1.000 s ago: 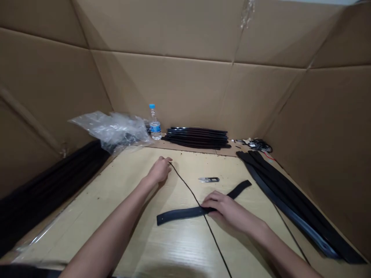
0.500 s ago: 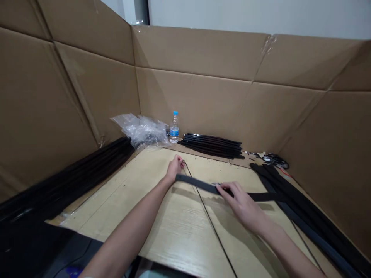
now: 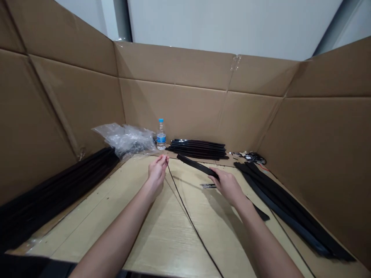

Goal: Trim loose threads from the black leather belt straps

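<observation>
My left hand [image 3: 157, 170] is closed, pinching the upper end of a thin black cord [image 3: 185, 209] that runs down across the board to the near edge. To its right, my right hand [image 3: 227, 184] grips a flat black strip [image 3: 195, 166] around its middle. One end of the strip points up and left toward the left hand, and the other shows beyond my right wrist. The strip's end and the left fingers are apart. Small thread snips [image 3: 207, 186] lie on the board, partly hidden by the right hand; I cannot tell if they touch it.
Long black strips [image 3: 290, 208] lie along the right side, and more dark lengths [image 3: 66, 185] along the left. At the back are crumpled clear plastic [image 3: 130, 139], a water bottle [image 3: 161, 137], a black bundle [image 3: 197, 149] and tangled cords [image 3: 255, 157]. Cardboard walls [image 3: 179, 104] enclose the table.
The strip in my right hand has swung from lying nearly level to slanting, its far end now raised. It has come away from the strips at right. The view has shifted.
</observation>
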Demonstrator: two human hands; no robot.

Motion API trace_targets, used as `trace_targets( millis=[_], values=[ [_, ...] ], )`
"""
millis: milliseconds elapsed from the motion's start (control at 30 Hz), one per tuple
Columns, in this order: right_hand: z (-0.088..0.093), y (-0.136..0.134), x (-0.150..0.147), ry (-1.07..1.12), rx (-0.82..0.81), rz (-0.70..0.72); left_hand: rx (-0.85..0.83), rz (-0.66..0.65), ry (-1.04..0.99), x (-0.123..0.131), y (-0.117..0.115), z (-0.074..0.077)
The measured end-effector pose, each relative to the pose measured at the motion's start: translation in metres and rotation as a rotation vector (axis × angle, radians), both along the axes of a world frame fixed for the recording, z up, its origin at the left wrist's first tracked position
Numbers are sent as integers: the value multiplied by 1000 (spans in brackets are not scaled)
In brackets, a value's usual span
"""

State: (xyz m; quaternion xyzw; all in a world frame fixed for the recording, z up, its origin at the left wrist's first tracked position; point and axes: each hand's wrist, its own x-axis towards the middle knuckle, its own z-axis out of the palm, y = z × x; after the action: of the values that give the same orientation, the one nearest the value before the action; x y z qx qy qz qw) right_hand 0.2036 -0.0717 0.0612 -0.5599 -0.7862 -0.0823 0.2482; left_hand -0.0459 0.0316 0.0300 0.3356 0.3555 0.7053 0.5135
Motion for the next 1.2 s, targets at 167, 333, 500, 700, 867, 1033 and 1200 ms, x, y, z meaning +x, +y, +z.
trace_targets(
  millis=[167, 333, 500, 700, 867, 1033, 1200],
  values=[
    [4, -9, -3, -6, -84, -25, 155, 54, 109, 9, -17, 13],
    [-2, -12, -9, -52, -189, -44, 403, -15, 463, 25, -49, 18],
    [-4, -18, -16, -84, -260, -62, 664, -143, 786, 41, -69, 10],
    [-4, -21, -19, -99, -272, -47, 853, -105, 977, 46, -70, -3],
    [-6, -21, -18, -89, -260, -16, 934, -13, 1089, 47, -66, -12],
    [-5, -25, -17, -70, -258, 27, 944, 72, 1172, 48, -66, -15],
    [-4, -27, -17, -53, -252, 41, 952, 113, 1194, 47, -67, -15]
  ],
)
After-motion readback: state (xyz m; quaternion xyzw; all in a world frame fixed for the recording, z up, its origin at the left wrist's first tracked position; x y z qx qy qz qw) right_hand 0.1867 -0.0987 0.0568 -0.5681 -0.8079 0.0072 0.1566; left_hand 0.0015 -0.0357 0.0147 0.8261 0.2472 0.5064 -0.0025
